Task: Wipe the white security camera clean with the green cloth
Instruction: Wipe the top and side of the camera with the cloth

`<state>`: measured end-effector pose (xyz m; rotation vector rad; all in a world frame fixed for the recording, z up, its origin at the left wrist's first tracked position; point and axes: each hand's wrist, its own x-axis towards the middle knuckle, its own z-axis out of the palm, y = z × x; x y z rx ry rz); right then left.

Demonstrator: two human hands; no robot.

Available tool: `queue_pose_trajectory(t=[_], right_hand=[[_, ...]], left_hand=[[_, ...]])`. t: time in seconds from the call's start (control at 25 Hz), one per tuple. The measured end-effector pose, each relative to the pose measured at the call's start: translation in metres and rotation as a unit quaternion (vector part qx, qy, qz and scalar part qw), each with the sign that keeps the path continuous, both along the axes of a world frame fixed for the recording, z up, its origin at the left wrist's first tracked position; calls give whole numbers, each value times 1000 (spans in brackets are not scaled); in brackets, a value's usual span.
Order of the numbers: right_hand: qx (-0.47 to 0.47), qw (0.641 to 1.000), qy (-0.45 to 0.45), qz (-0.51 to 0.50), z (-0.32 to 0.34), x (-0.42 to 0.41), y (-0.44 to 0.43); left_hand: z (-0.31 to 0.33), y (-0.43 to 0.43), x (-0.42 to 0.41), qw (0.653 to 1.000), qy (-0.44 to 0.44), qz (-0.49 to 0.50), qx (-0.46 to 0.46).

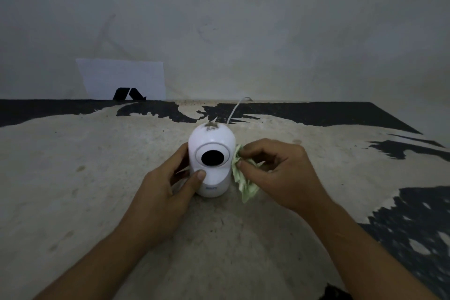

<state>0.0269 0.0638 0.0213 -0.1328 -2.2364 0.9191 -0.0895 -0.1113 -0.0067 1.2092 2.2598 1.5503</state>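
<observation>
White security camera (211, 163) stands upright near centre of the worn desk (73, 178), lens facing the wearer. White cable (235, 109) runs from behind it toward the far wall. Dark crumbly dirt (212, 126) sits on the crown of the dome.

Left hand (168, 190) curled around the camera's left side, thumb pressed on the front below the lens, fingers behind the body: a steadying hold. Right hand (275, 168) closed on the green cloth (242, 178), which is bunched in the fingertips and pressed against the camera's right flank; loose tail hangs down to the desk.

Step in hand, as judged: side wipe on the right flank, crown not yet cleaned.

To do it well:
- Keep the left hand firm so the light body neither tips nor twists on its base.
- Work the cloth upward over the dome and lift the dirt away, not smear it down toward the lens.
- Fold to a clean face before touching the lens ring; grit could scratch it.
- Shift the left thumb afterwards; the patch beneath it goes unwiped otherwise.
- Mind the cable at the far side; a snag would pull the unit over.

Sheet of white paper (121, 78) leans against the far wall, well apart.
</observation>
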Motion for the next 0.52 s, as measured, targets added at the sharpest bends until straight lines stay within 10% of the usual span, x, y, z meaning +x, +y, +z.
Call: queue_pose_trajectory(t=[0.52], right_hand=[[65, 994, -82, -31, -7, 0, 1]], left_hand=[[1, -1, 2, 1000, 4, -1, 2]])
